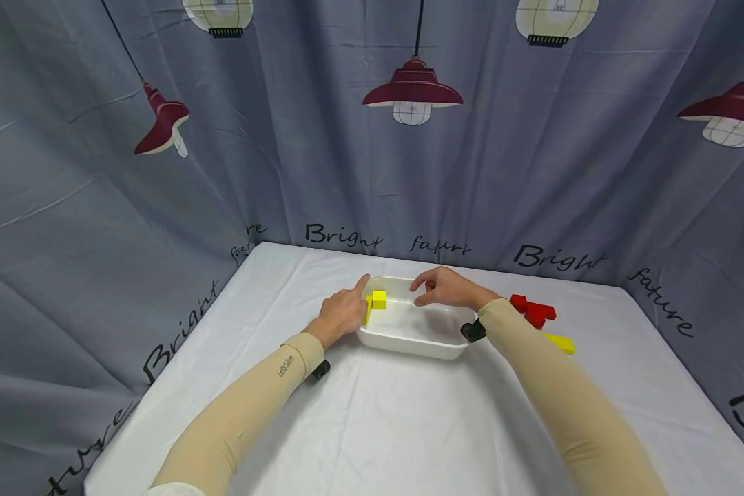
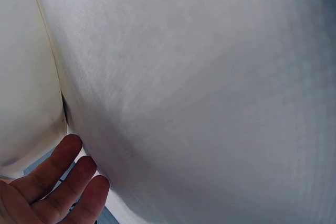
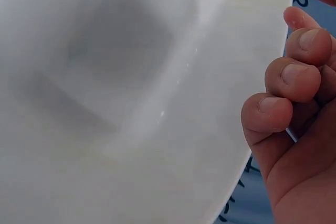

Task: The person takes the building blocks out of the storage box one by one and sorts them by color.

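A white rectangular tray [image 1: 412,346] stands on the table between the two hands. Inside its left end are a yellow cube [image 1: 379,300] and a second yellow block [image 1: 368,311], partly covered by my left hand [image 1: 342,313]. That hand is at the tray's left side, index finger extended along the rim; its thumb is hidden. In the left wrist view, three fingers [image 2: 71,169] lie loosely bent beside the tray. My right hand [image 1: 446,286] hovers over the tray's far right part, thumb and index finger apart, nothing between them. Its other fingers [image 3: 291,77] are bent loosely.
Several red blocks [image 1: 536,313] lie on the white-covered table [image 1: 397,427] right of the tray, partly behind the right forearm. A yellow block [image 1: 560,343] lies nearer, beside that sleeve. A grey-blue curtain [image 1: 322,151] with printed lamps surrounds the table's back and sides.
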Demonstrator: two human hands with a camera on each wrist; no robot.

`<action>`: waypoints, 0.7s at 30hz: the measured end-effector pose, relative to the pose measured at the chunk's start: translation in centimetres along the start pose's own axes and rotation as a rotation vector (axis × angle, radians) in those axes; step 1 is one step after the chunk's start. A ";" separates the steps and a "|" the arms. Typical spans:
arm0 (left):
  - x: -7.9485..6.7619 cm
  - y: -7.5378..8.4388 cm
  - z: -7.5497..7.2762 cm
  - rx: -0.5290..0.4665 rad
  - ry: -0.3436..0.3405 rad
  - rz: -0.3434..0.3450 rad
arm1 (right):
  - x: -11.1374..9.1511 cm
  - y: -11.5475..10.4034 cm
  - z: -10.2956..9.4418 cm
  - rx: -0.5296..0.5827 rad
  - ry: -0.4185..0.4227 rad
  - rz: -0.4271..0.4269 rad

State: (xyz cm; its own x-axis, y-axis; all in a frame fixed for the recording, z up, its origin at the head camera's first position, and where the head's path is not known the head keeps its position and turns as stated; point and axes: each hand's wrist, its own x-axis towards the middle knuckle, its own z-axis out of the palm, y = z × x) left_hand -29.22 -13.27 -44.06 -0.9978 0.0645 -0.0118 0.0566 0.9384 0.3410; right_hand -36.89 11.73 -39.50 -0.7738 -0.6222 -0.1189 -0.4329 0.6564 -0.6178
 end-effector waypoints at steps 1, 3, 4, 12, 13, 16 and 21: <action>0.0 0.0 0.0 -0.002 0.001 0.001 | 0.2 -0.1 0.2 0.003 -0.003 0.001; -0.1 0.0 -0.1 0.003 0.004 0.005 | 0.5 -0.4 0.5 0.003 -0.010 0.008; -0.1 -0.1 -0.1 0.003 0.004 0.007 | 0.6 -0.6 0.6 0.001 -0.012 0.012; 0.0 0.1 -0.2 0.018 0.010 0.017 | 1.7 -0.9 1.5 -0.028 -0.022 0.021; 0.0 0.1 -0.2 0.019 0.011 0.017 | 1.9 -0.9 1.6 -0.032 -0.023 0.022; 0.1 0.1 -0.2 0.024 0.008 0.010 | 2.4 -0.8 2.0 -0.041 -0.026 0.021; 0.0 0.1 -0.1 0.025 0.000 -0.001 | 2.9 -1.2 2.7 -0.065 -0.020 0.011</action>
State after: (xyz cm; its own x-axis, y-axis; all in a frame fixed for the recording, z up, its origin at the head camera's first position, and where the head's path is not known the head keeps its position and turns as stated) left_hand -29.24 -13.18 -43.98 -0.9979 0.0632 -0.0122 0.0560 0.9466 0.3176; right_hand -37.41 7.98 -41.25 -0.7695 -0.6227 -0.1418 -0.4539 0.6895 -0.5645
